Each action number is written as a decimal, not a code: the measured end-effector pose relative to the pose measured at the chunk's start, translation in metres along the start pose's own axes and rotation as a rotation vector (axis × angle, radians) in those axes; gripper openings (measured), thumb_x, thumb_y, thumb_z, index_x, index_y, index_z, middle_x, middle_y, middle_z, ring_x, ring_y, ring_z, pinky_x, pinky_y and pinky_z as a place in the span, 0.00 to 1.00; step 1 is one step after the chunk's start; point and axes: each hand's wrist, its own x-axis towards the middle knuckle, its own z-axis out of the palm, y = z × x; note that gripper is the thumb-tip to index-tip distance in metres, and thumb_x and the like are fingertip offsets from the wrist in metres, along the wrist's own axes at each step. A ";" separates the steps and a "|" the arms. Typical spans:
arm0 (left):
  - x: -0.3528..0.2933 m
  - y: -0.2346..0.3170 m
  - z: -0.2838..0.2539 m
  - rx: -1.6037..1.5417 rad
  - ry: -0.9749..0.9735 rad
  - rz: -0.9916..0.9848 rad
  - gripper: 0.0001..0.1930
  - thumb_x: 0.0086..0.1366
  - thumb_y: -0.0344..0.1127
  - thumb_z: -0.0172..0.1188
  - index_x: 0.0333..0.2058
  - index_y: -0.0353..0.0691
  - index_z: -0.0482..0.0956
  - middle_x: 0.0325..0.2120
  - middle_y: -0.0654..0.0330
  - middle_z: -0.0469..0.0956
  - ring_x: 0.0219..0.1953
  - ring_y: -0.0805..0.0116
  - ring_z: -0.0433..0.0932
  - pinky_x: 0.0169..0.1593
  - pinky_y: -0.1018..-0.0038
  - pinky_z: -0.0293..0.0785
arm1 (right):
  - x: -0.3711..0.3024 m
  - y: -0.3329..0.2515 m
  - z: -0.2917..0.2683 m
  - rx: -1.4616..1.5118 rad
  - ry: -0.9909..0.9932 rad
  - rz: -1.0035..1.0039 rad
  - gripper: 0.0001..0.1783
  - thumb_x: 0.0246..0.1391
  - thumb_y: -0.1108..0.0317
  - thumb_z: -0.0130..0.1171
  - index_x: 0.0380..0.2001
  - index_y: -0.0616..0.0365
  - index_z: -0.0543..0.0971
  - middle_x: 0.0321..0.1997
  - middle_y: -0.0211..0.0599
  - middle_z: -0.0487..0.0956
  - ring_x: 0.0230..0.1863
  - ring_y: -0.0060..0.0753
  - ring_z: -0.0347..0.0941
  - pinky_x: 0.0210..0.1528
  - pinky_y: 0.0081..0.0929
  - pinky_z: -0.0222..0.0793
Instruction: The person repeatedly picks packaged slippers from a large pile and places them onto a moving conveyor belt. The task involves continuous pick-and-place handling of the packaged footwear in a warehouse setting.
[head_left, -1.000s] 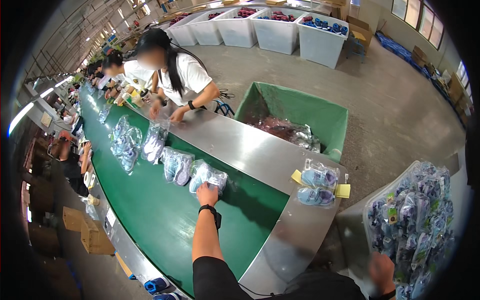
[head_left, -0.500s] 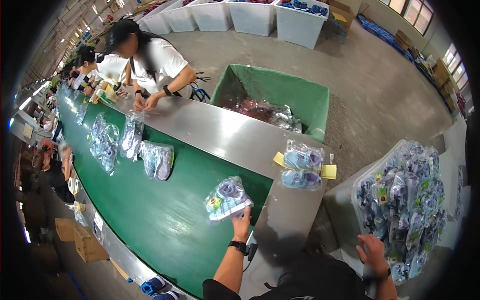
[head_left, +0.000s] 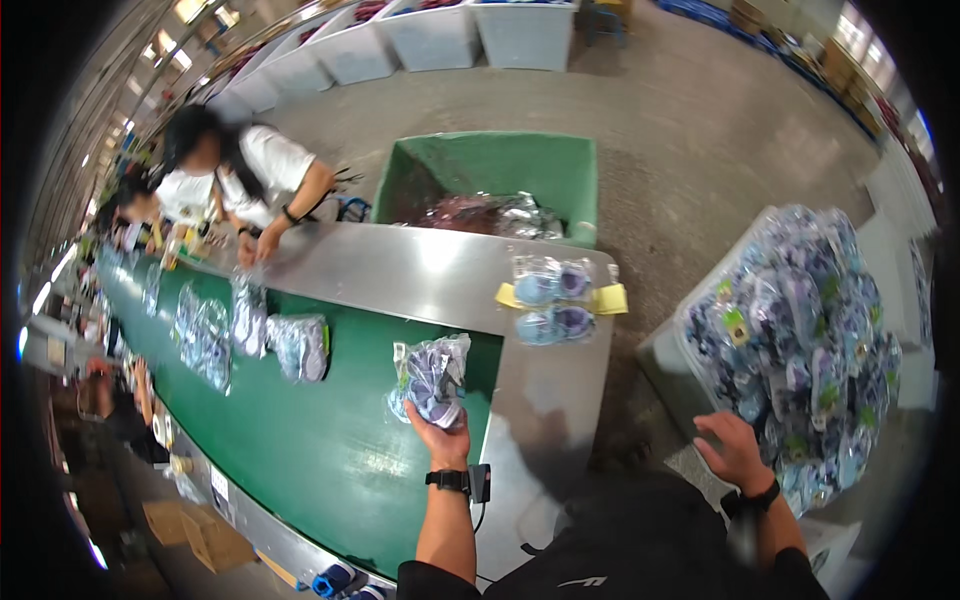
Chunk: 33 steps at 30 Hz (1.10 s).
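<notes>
Head view, left hand [head_left: 440, 434] gripping bagged shoes [head_left: 434, 380] over green belt [head_left: 350, 450], bag rotated since earlier frame, purple side now facing camera, right hand [head_left: 735, 452] empty, fingers loosely curved, still near piled bin [head_left: 668, 355].

Open stretch: green belt [head_left: 340, 460], left of the left hand [head_left: 440, 438] and its bag of shoes [head_left: 437, 378].
Obstacles, farther along: shoe bags [head_left: 299, 346], co-worker's hands [head_left: 258, 246].
Metal corner [head_left: 515, 400]: near part open; shoe pair [head_left: 553, 325] blocks beyond.
Right hand [head_left: 735, 450]: heaped bin [head_left: 662, 358] alongside; floor gap [head_left: 632, 290] between bin and corner.
</notes>
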 end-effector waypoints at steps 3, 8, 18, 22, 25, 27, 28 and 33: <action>-0.045 -0.020 0.045 0.072 -0.164 -0.098 0.33 0.66 0.75 0.58 0.52 0.54 0.79 0.42 0.68 0.82 0.38 0.67 0.78 0.40 0.67 0.76 | 0.001 0.002 -0.015 0.105 0.058 0.008 0.17 0.54 0.71 0.69 0.48 0.60 0.83 0.38 0.43 0.81 0.39 0.48 0.80 0.42 0.38 0.77; -0.136 -0.077 0.110 0.240 -0.677 -0.286 0.44 0.70 0.70 0.55 0.76 0.54 0.59 0.74 0.59 0.64 0.72 0.52 0.66 0.72 0.48 0.65 | -0.013 0.012 -0.043 0.430 0.096 0.123 0.22 0.61 0.63 0.71 0.56 0.59 0.81 0.43 0.39 0.83 0.43 0.35 0.82 0.43 0.34 0.78; -0.263 -0.207 0.160 0.790 -1.246 -0.619 0.47 0.69 0.61 0.65 0.72 0.33 0.59 0.66 0.50 0.72 0.66 0.53 0.74 0.70 0.55 0.68 | -0.117 0.050 -0.084 0.951 0.214 0.356 0.46 0.62 0.56 0.70 0.75 0.60 0.61 0.67 0.44 0.71 0.64 0.31 0.69 0.66 0.33 0.67; -0.280 -0.244 0.180 0.886 -1.386 -0.730 0.41 0.76 0.56 0.56 0.73 0.28 0.57 0.68 0.48 0.69 0.69 0.53 0.70 0.71 0.55 0.66 | -0.182 0.069 -0.127 1.345 0.474 0.501 0.40 0.62 0.65 0.66 0.74 0.64 0.63 0.58 0.39 0.78 0.55 0.27 0.76 0.60 0.29 0.72; -0.293 -0.266 0.192 0.972 -1.514 -0.712 0.37 0.78 0.57 0.52 0.69 0.26 0.67 0.58 0.47 0.79 0.59 0.57 0.79 0.61 0.61 0.76 | -0.222 0.086 -0.172 1.177 0.697 0.571 0.39 0.62 0.67 0.64 0.73 0.64 0.64 0.55 0.38 0.80 0.50 0.25 0.78 0.56 0.27 0.75; -0.300 -0.273 0.192 1.009 -1.481 -0.630 0.35 0.80 0.55 0.51 0.68 0.26 0.67 0.56 0.47 0.80 0.55 0.57 0.81 0.59 0.62 0.77 | -0.246 0.099 -0.202 0.902 0.833 0.571 0.37 0.62 0.67 0.64 0.72 0.65 0.65 0.55 0.40 0.81 0.50 0.26 0.79 0.54 0.28 0.76; -0.302 -0.274 0.192 1.001 -1.434 -0.625 0.34 0.80 0.54 0.50 0.68 0.26 0.68 0.55 0.47 0.80 0.54 0.57 0.82 0.58 0.62 0.78 | -0.253 0.108 -0.215 0.948 0.914 0.557 0.37 0.62 0.67 0.64 0.71 0.65 0.66 0.55 0.40 0.81 0.50 0.27 0.80 0.54 0.28 0.77; -0.301 -0.275 0.181 1.036 -1.272 -0.475 0.32 0.80 0.55 0.51 0.65 0.28 0.71 0.49 0.50 0.82 0.49 0.59 0.82 0.52 0.64 0.79 | -0.271 0.175 -0.257 1.093 1.215 0.462 0.31 0.62 0.65 0.65 0.65 0.67 0.72 0.54 0.38 0.82 0.50 0.28 0.81 0.52 0.28 0.78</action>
